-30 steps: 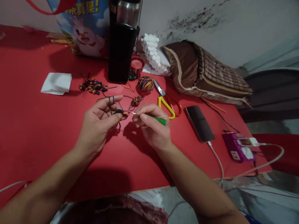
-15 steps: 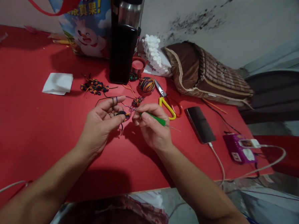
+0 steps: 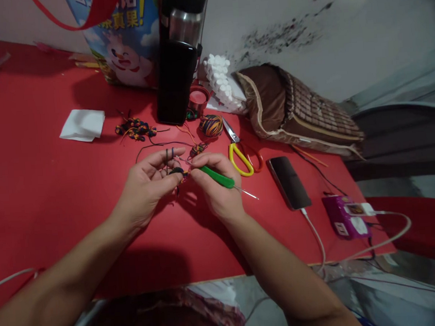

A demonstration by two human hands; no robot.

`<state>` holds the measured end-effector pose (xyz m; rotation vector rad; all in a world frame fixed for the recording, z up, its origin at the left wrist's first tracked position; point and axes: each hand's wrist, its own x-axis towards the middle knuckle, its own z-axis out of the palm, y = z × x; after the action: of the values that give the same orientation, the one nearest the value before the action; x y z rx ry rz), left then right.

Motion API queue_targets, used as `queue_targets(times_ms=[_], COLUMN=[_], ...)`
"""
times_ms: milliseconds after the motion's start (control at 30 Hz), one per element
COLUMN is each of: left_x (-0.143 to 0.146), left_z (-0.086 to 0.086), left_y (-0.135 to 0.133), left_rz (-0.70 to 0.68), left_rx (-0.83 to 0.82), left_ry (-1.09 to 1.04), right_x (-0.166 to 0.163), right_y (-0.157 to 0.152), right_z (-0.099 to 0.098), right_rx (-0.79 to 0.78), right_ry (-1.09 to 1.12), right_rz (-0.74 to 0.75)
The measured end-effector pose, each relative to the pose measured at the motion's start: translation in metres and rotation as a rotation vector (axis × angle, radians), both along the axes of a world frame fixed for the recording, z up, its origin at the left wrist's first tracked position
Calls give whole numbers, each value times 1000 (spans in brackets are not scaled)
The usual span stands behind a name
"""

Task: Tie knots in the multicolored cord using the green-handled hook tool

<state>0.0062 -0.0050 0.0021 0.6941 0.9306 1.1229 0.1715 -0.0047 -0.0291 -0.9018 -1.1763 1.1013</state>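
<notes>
Head view: the left forearm [image 3: 77,265] slants up from the lower left, the right forearm [image 3: 284,266] from the lower right, and the two hands nearly meet over the red table [image 3: 55,210]. The left hand [image 3: 147,183] is partly closed, thumb pressing a small piece of yarn work [image 3: 177,171] against the curled fingers; its forefinger stretches rightward with dark yarn [image 3: 166,157] looped around it. The right hand [image 3: 219,189] is closed in a pencil-like pinch, thumb and forefinger on a green-handled hook [image 3: 220,177] (its lower fingers are mostly hidden). One metal end of the hook points toward the left forefinger, though whether it catches a strand is too small to tell; the other sticks out behind the right hand, down and to the right. The yarn work sits between the hands, just above the table.

Beyond the hands lie a small yarn bundle [image 3: 198,150], scissors [image 3: 241,157] with yellow and red handles, a ball of yarn [image 3: 211,126] and, farther left, a knotted yarn clump [image 3: 135,129].
</notes>
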Motion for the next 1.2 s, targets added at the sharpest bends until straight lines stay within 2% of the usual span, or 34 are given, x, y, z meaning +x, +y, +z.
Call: queue_targets(times_ms=[133,267,500,767,1200], left_x=[1,2,2,1,3], left_z=[-3,-1,5,3,3], left_y=[-1,0,4,4,3], left_rz=[4,28,-40,-55,31], left_rx=[5,-19,-191,-160,-113], left_ry=[-50,-65,-168,-220,-99], right_x=[-1,-3,-3,-3,-1], right_y=[-1,-1,-1,-2,1], right_z=[4,5,-7,-11,-11], right_rx=[27,-12,-56,-94,-75], right_ry=[-76,-97,-62,-19,-14], right_rz=[-21,-4,-46,-33,-9])
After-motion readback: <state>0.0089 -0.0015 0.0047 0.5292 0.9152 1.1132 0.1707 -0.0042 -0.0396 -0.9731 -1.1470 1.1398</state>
